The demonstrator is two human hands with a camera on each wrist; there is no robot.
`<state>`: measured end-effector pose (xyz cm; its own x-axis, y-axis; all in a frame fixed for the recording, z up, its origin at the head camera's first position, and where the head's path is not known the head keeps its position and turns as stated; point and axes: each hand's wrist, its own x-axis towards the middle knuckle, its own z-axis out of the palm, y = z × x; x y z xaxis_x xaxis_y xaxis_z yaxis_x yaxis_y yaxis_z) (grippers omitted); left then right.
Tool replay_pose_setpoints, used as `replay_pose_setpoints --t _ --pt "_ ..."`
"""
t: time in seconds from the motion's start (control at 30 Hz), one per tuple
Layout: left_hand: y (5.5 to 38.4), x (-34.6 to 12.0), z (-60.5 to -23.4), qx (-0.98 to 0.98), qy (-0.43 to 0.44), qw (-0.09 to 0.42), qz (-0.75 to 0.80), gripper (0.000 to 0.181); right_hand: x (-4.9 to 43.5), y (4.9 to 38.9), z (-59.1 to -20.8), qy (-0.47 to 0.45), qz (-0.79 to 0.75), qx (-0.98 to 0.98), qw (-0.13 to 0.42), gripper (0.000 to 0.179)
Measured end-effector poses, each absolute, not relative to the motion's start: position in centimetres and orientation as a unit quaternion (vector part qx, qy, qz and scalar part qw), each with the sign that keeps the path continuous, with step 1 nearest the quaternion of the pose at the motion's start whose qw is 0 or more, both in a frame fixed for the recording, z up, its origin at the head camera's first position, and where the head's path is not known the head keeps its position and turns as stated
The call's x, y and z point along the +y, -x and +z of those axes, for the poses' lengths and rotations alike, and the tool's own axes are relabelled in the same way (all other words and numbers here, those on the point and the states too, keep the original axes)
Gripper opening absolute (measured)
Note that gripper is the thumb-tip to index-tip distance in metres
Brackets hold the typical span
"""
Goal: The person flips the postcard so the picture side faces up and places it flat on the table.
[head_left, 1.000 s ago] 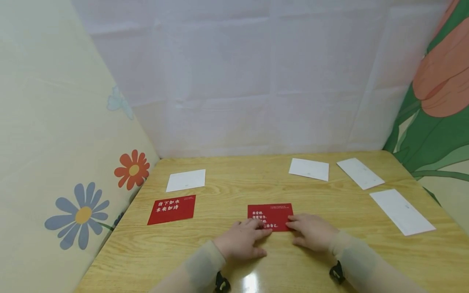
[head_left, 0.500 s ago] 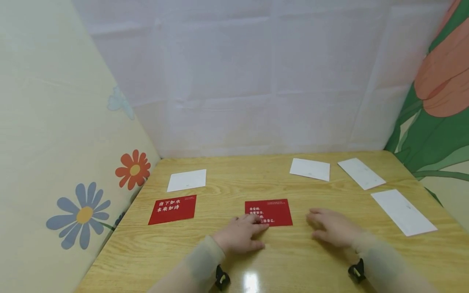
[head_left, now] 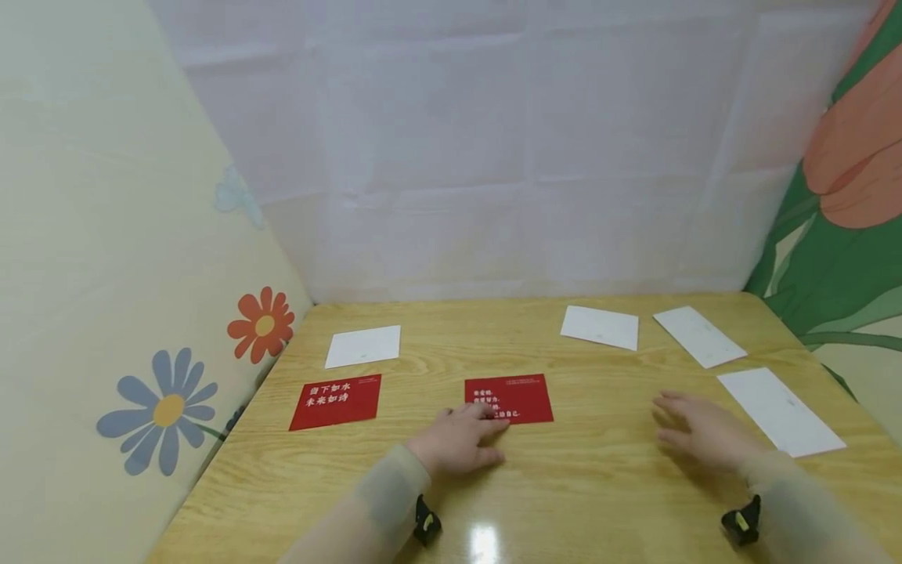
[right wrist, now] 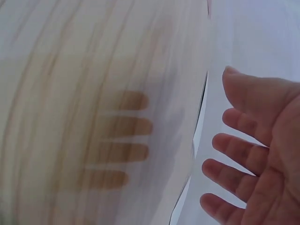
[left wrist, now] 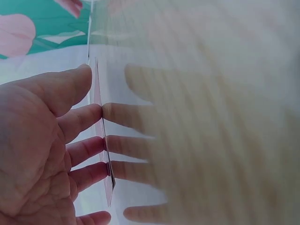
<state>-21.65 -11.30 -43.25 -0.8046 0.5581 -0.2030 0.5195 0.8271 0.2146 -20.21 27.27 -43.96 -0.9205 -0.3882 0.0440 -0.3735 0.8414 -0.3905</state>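
Note:
A red card (head_left: 521,395) with white writing lies flat on the wooden table, in the middle of the head view. My left hand (head_left: 458,440) rests its fingertips on the card's near left part and covers some of the writing. In the left wrist view, extended fingers (left wrist: 86,145) touch the card (left wrist: 105,164), seen edge-on, and the thumb stands apart. My right hand (head_left: 708,431) hovers over the table with nothing in it, just left of a white card (head_left: 781,411). Its fingers (right wrist: 239,147) are relaxed and clear of the tabletop in the right wrist view.
A second red card (head_left: 335,402) and a white card (head_left: 362,347) lie at the left of the table (head_left: 592,501). Two more white cards lie at the back right, one (head_left: 600,327) near the middle and one (head_left: 699,337) further right. A white cloth backdrop (head_left: 423,157) closes off the rear.
My right hand has left the middle red card and moved right, toward the white cards. My left hand has stayed on the red card, which has shifted slightly away and to the left.

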Motion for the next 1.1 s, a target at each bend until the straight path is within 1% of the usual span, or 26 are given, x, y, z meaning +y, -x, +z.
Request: replay_pose_setpoints --t 0.23,0.4,0.63,0.9,1.1 --pt "22.8 -11.9 -43.4 0.952 -0.260 0.136 0.082 0.057 30.0 20.1 -43.8 0.155 -0.197 0.968 0.017 0.061" --pt "23.8 -12.1 -43.3 0.956 -0.249 0.133 0.086 0.056 31.7 20.1 -44.2 0.149 -0.186 0.971 0.006 0.058" --pt "25.7 -12.2 -43.3 0.961 -0.222 0.143 0.084 0.056 33.2 19.8 -44.5 0.133 -0.170 0.976 -0.008 0.057" --pt "27.2 -11.9 -42.7 0.967 -0.202 0.136 0.075 0.055 34.8 19.9 -44.6 0.102 -0.160 0.982 0.010 0.065" --pt "28.0 -11.7 -42.6 0.969 -0.186 0.142 0.075 0.056 36.8 20.5 -44.8 0.044 -0.171 0.984 0.025 0.072"
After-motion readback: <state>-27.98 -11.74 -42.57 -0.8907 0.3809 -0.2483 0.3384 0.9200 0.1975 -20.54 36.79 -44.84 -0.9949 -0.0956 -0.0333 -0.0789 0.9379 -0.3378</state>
